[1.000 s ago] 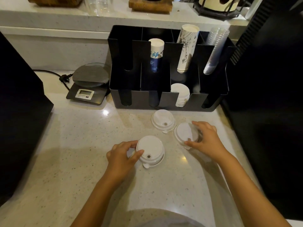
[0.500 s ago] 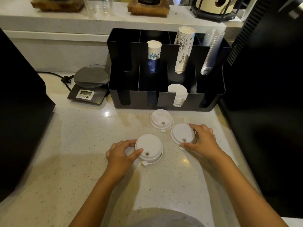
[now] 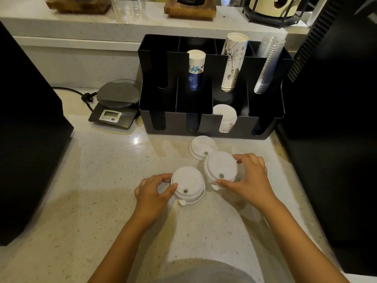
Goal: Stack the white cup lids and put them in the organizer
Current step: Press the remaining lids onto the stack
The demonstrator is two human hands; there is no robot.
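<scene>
Three white cup lids are out on the speckled counter in front of the black organizer (image 3: 204, 127). My left hand (image 3: 152, 192) grips the near lid (image 3: 186, 185) by its left rim; it sits on the counter. My right hand (image 3: 247, 177) holds the second lid (image 3: 221, 167) by its right side, lifted and tilted, overlapping the edge of the third lid (image 3: 201, 145), which lies free nearest the organizer. A stack of white lids (image 3: 225, 116) stands in the organizer's front compartment, second from the right.
The organizer's back row holds a blue-printed paper cup stack (image 3: 195, 68), a taller sketched cup stack (image 3: 233, 62) and clear plastic cups (image 3: 268, 64). A grey kitchen scale (image 3: 116, 103) sits left of it. Dark machines (image 3: 336, 119) flank both sides of the counter.
My right hand has lifted its lid off the counter and carried it leftward, toward the lid under my left hand. The left hand has stayed put.
</scene>
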